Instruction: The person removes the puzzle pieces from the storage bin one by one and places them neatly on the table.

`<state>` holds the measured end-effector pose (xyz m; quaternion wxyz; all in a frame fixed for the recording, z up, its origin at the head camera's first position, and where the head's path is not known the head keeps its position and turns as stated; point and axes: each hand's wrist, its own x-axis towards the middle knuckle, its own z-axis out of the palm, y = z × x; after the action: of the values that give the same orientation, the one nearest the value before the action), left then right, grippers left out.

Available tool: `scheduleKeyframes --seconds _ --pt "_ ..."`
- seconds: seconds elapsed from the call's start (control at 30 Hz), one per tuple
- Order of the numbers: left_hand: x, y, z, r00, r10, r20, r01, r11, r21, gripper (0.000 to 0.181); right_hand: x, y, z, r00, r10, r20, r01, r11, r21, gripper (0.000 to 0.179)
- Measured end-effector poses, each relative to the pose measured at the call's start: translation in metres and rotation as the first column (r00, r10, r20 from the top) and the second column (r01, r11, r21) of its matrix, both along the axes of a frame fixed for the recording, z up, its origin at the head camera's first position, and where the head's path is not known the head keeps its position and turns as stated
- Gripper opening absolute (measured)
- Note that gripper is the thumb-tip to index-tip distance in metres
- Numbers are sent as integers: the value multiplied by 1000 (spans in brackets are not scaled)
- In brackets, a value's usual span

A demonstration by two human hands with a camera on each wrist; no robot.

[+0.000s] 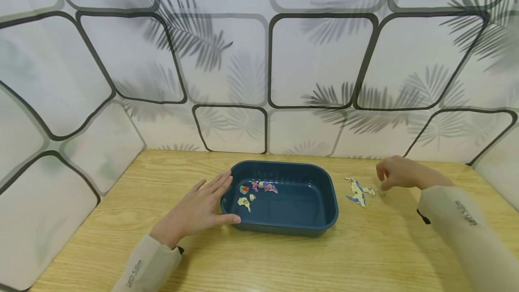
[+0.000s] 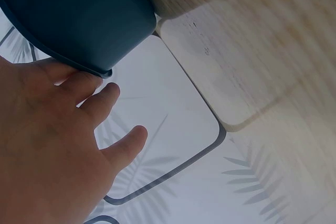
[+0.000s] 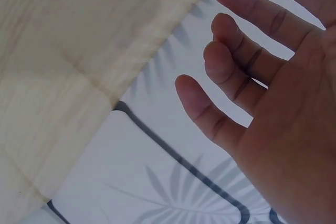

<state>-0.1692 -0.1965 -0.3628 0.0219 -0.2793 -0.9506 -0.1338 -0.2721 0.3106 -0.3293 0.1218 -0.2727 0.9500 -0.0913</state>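
A dark blue rectangular plastic basin (image 1: 284,229) stands on the wooden table. My left hand (image 1: 198,211) rests along its left end, fingers extended at the rim and thumb over the near left corner; the left wrist view shows those fingertips touching the rim. Inside lie several small flat irregular scraps, some brightly coloured (image 1: 269,187) and a cream one (image 1: 244,202). My right hand (image 1: 399,173) hovers to the right of the basin, fingers loosely bent. Beside its fingertips, cream-and-blue scraps (image 1: 357,192) lie on the table. In the right wrist view nothing shows between the visible fingers; the thumb tip is cut off.
The light wood table (image 1: 284,260) ends at a patterned white backdrop (image 1: 231,130) behind, with more of it on both sides. The basin's walls rise around the scraps inside. Long beige sleeves (image 1: 458,220) cover both forearms.
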Motion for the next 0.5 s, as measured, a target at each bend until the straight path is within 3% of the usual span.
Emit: scheduleKeyframes --seconds 0.13,0.5 --pt "0 0 0 1000 1 1 -1 1000 -4 99 -1 -12 12 1000 -2 -7 2 1000 -15 17" --pt "1 0 0 1000 4 -1 -4 1000 -8 99 0 -60 38 994 82 -69 -84 996 -16 19"
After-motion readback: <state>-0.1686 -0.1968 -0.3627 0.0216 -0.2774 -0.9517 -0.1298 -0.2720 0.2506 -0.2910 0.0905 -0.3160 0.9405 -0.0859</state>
